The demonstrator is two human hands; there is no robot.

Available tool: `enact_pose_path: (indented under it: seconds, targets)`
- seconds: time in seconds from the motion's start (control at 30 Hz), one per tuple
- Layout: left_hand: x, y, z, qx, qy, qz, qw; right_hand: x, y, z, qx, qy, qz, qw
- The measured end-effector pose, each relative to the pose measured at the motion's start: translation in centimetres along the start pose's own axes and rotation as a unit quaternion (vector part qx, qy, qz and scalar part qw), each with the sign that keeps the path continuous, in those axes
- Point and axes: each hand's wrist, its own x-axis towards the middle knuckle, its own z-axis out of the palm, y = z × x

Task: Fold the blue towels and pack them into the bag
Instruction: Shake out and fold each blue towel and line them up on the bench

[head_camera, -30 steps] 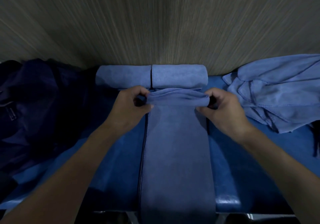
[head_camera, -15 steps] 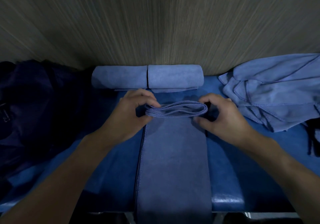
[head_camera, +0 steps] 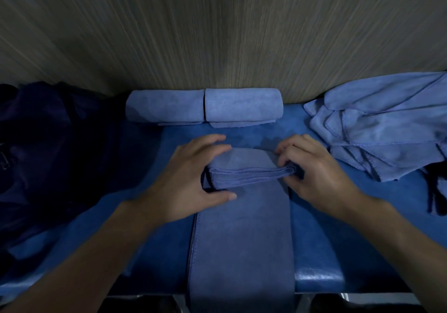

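We note the left hand (head_camera: 191, 179) and right hand (head_camera: 314, 175) clamped on the folded end of the towel strip (head_camera: 242, 228) at centre; its 6 o'clock end is cut off. The dark mass (head_camera: 48, 143) at 9 o'clock is possibly the bag.

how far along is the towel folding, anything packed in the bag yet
Done: two rolled towels lie side by side against the wall. In hand: the left hand and right hand are rolling up a long folded towel from its far end; most is unrolled. Left: the loose towel pile at right. Nothing visibly packed; the dark fabric at left may be the bag.
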Motion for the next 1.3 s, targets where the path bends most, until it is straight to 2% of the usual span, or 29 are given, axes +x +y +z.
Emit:
enact_pose_path:
  seconds: [0.27,0.47,0.6,0.73,0.9,1.1,1.3]
  targets:
    - [0.1,-0.4,1.0,0.068,0.009,0.04,0.997,-0.2,-1.2,-0.8,-0.026,-0.015,-0.011,0.999]
    - [0.3,-0.6,1.1,0.106,0.038,0.083,0.99,-0.2,-1.2,-0.6,0.061,0.021,0.003,0.998]
    - [0.1,-1.4,0.8,0.086,0.046,0.124,0.987,-0.4,-1.2,-0.8,0.014,-0.016,-0.009,1.0]
    - [-0.2,-1.7,0.3,0.12,0.051,0.171,0.977,-0.8,-1.8,-1.0,-0.03,-0.042,-0.034,0.998]
    - [-0.6,-1.5,-0.2,0.12,0.033,0.164,0.979,-1.5,-2.4,-1.3,-0.047,-0.052,-0.033,0.997]
    - [-1.2,-1.1,-0.8,0.145,-0.028,0.145,0.978,-2.2,-2.7,-1.2,-0.086,-0.056,-0.027,0.994]
    - [-2.2,-0.2,-0.5,0.145,-0.047,0.119,0.981,-2.1,-3.6,-1.2,-0.102,-0.066,-0.023,0.992]
